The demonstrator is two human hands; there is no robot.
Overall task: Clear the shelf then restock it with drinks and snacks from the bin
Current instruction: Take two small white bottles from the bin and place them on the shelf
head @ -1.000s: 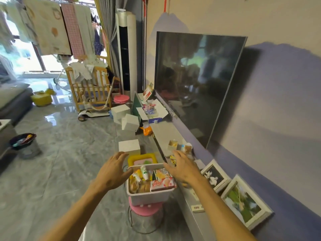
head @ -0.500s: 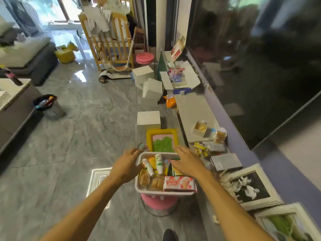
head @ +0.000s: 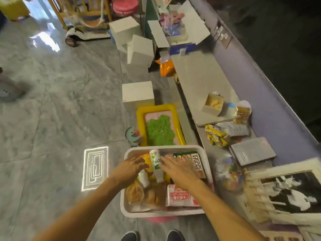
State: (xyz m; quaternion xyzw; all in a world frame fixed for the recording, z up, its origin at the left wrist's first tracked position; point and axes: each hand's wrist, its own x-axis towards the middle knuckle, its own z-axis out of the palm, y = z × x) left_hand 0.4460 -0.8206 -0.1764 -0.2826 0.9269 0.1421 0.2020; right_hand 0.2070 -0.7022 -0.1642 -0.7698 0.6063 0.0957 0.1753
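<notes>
Both grips are low in the white bin [head: 129, 204], fingers spread, holding nothing. The left grip [head: 132, 168] and the right grip [head: 178, 169] flank the green-labelled bottle [head: 156, 160]. I'd guess they are sorting for a pick. Beyond the right grip, the shelf [head: 199, 75] carries loose snacks [head: 216, 134]. Blur hides any fingertip contact, and the bin covers most of the pink stool [head: 161, 220].

Pink pack [head: 181, 197] in bin [head: 163, 147]: "W…fer" + 威化饼干, white on red. Brown pack [head: 197, 165] nxt to it: 好吃点, sideways. Bottle [head: 156, 160] label: green txt, too blurred.
</notes>
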